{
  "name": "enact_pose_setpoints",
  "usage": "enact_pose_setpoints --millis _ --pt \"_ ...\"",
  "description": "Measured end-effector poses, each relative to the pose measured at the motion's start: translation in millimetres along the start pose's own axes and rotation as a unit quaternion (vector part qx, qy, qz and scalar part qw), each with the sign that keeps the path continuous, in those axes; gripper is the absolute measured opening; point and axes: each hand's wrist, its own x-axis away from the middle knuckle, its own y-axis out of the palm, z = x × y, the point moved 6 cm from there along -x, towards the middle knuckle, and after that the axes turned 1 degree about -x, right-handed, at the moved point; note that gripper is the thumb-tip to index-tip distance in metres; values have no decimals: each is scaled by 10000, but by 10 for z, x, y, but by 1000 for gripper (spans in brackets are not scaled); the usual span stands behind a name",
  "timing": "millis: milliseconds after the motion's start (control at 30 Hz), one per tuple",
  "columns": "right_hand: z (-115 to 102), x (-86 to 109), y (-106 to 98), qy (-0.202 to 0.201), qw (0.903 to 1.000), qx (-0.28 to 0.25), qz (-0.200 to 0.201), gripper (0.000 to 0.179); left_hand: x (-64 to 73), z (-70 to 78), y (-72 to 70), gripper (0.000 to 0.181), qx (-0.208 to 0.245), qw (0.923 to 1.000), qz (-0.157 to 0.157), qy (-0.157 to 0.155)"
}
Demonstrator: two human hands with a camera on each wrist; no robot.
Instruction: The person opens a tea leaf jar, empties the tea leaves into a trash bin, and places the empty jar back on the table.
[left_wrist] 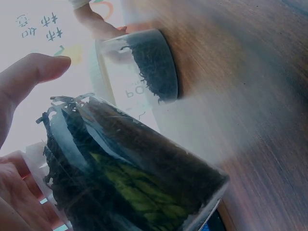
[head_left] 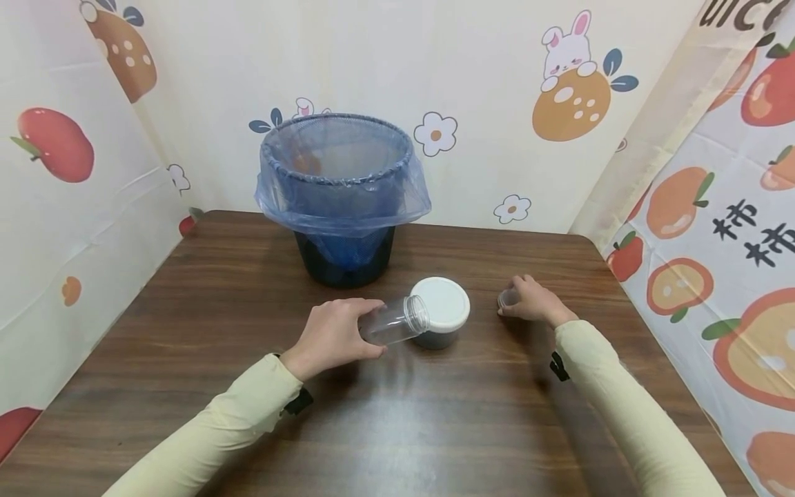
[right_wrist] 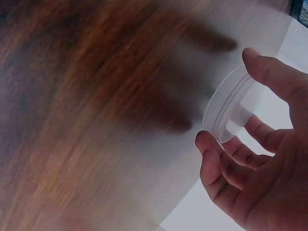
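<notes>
My left hand (head_left: 338,335) grips a clear jar (head_left: 394,322), thumb on one side and fingers on the other. The jar lies tilted on its side in the air, its threaded, uncovered mouth facing right. Dark dried shreds (left_wrist: 110,163) show in the held jar in the left wrist view, while its mouth end looks clear from above. Close beyond that mouth stands a second jar (left_wrist: 154,62) with a white lid (head_left: 439,304) and dark shreds in its lower part. Farther right, my right hand (head_left: 533,301) holds a clear round lid (right_wrist: 231,103) by its rim, between thumb and fingertips.
A dark bin (head_left: 341,262) lined with a blue plastic bag (head_left: 341,200) stands at the back, left of the white-lidded jar. The brown wooden table (head_left: 435,428) meets fruit-printed curtains (head_left: 484,172) at its back and sides.
</notes>
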Motion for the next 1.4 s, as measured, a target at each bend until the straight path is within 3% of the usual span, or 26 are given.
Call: enact_pose_setpoints --millis 467,733,1000,1200,1400 --pt "51 31 29 93 9997 -225 -23 63 32 8 -21 59 -31 10000 61 3" --pt "19 71 10 -147 9989 -442 -104 66 23 1 -41 57 -11 10000 66 -9" --pt "22 39 8 148 9987 -328 -369 68 27 -41 -146 60 46 9996 288 -2" --pt "-58 25 -161 -28 9997 10 -258 66 4 -82 -264 55 12 9992 407 48" --pt "-225 -44 -469 -209 9996 173 81 63 -65 -87 -494 54 -168 9985 516 115"
